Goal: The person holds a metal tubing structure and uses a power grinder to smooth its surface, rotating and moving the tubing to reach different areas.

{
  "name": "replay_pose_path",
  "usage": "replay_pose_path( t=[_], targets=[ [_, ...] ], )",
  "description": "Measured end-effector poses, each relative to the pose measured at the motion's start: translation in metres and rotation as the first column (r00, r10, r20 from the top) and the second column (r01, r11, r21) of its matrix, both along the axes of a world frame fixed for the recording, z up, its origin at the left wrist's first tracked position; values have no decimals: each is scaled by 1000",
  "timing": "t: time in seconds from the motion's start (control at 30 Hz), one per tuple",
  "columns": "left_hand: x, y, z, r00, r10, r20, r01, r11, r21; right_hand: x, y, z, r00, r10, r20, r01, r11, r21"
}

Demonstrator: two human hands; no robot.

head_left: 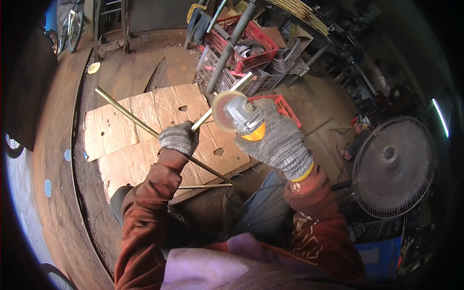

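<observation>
My left hand (179,137), in a grey knitted glove, is closed around metal tubing. A long brass-coloured tube (126,114) slants through its grip from upper left to lower right. A paler, shiny bar (241,82) runs from the same hand toward the upper right; whether the two are joined is hidden under the glove. My right hand (282,140), gloved alike, grips an angle grinder (240,115) with a silver head and yellow body. Its round disc (222,108) overlaps the pale bar in view; I cannot tell whether they touch.
Flattened cardboard (140,159) with several holes lies beneath the work. Red crates (256,53) and grey crates stand beyond a slanted post (232,46). At right is a large round fan (394,166); near it another person's foot (344,153) shows. A thin bar (205,186) lies low, near my legs.
</observation>
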State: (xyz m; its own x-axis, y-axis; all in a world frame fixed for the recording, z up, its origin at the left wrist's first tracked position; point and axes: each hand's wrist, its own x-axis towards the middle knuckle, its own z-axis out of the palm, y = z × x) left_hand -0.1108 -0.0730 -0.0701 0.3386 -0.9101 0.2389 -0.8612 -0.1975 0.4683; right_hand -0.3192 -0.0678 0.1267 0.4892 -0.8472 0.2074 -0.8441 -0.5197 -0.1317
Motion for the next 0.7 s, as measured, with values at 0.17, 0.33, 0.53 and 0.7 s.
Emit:
replay_pose_path(
  t=[0.17,0.33,0.53,0.7],
  targets=[
    [1,-2,5,1000,-9,-2,9,1000,13,-19,-21,0,980,60,188,-41,994,-100],
    [14,4,5,998,-50,-29,49,997,-52,-53,-29,11,832,282,478,-178,952,-250],
    [31,18,5,954,-209,-216,182,973,-139,-115,-24,-11,562,-181,807,-107,952,288],
    [25,25,4,941,-276,-194,246,955,-164,-196,-60,-74,437,-362,824,-80,896,436]
  ],
)
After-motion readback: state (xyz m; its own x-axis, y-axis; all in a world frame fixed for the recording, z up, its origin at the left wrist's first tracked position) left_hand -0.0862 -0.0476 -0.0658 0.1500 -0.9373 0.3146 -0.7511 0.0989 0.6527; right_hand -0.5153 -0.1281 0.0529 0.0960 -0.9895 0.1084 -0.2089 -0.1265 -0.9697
